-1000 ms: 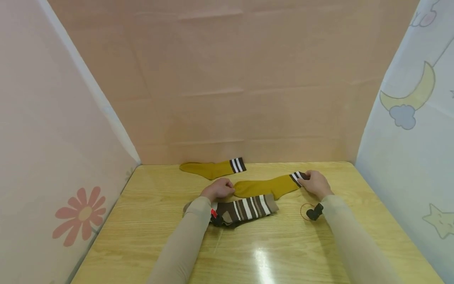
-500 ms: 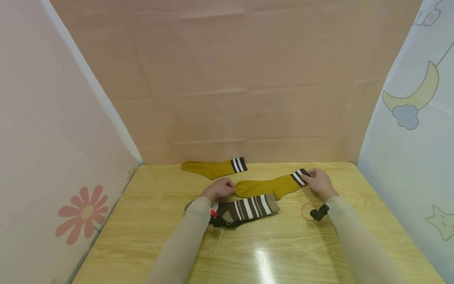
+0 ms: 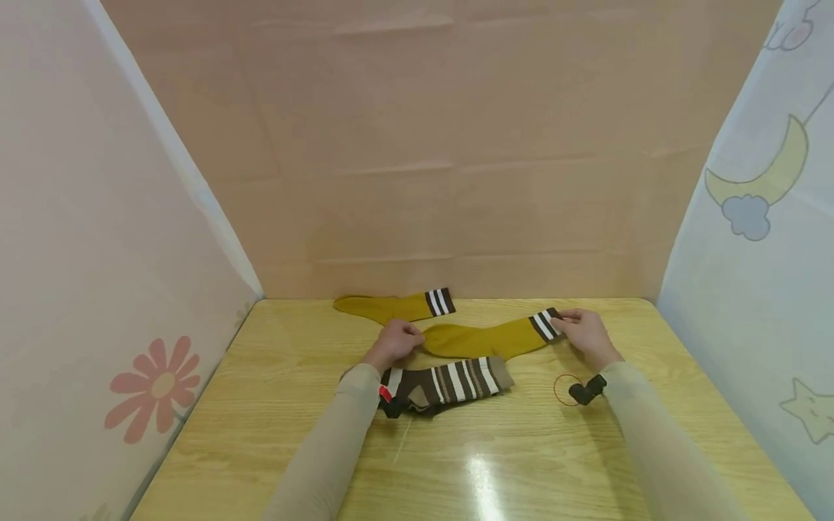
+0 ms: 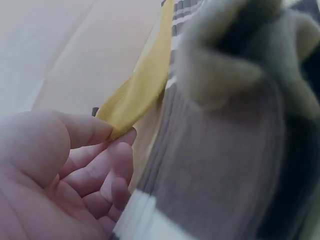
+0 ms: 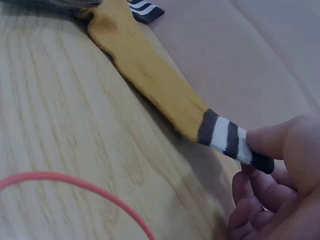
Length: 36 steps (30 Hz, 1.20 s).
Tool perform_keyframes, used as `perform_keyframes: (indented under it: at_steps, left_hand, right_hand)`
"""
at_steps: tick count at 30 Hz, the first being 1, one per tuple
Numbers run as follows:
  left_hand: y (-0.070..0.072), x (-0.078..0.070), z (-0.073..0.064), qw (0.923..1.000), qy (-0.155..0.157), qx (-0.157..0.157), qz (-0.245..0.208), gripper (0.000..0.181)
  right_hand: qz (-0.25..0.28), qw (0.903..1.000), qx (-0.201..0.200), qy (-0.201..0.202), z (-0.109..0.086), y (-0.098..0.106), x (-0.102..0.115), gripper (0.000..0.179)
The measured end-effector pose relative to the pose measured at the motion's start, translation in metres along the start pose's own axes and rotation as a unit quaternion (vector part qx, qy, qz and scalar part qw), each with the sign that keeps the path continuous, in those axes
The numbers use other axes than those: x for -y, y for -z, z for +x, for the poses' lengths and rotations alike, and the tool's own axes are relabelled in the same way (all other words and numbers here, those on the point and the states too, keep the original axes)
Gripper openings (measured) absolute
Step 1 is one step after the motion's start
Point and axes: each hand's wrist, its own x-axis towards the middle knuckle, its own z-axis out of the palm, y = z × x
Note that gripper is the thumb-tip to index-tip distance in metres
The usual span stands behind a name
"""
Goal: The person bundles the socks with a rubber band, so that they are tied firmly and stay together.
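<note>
A mustard sock [image 3: 482,339] with a dark, white-striped cuff stretches between my two hands. My left hand [image 3: 394,341] pinches its toe between thumb and finger, as the left wrist view shows close up. At the other end, my right hand [image 3: 586,336] pinches the striped cuff [image 5: 227,137], which is raised off the wood in the right wrist view. The matching mustard sock [image 3: 384,307] lies flat behind, at the table's back edge. In front, brown striped socks [image 3: 456,381] lie bunched, partly hidden by my left wrist; they loom large in the left wrist view.
The wooden table [image 3: 521,449] is bounded by a tan backdrop [image 3: 456,181] and by pale printed side walls, a flower on the left and a moon on the right. A black wrist device [image 3: 586,391] with a red cord hangs at my right wrist.
My left hand has moved slightly back and left, drawing the toe of the mustard sock with it. My right hand shifted slightly right and keeps its pinch on the cuff.
</note>
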Motion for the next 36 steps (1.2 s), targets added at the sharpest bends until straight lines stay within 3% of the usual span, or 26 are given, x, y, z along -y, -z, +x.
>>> perform_keyframes:
  at_steps: [8,13,25,36]
  left_hand:
    - [0.013,0.001,-0.003,0.9991,-0.005,0.0,-0.041,0.018]
    - [0.021,0.0,-0.009,0.998,0.0,0.005,-0.063,0.019]
    - [0.034,0.003,-0.015,0.9947,-0.012,0.007,-0.102,0.02]
    - [0.051,0.016,-0.026,0.9892,-0.013,-0.025,-0.144,0.022]
  right_hand:
    - [-0.065,0.9961,0.047,0.036,-0.003,-0.001,0.009,0.061]
    - [-0.082,0.9938,0.051,0.055,-0.005,-0.003,0.015,0.051]
    - [-0.059,0.9937,0.001,0.096,-0.007,-0.008,0.027,0.054]
    - [-0.026,0.9908,-0.055,0.121,-0.016,-0.017,0.043,0.051]
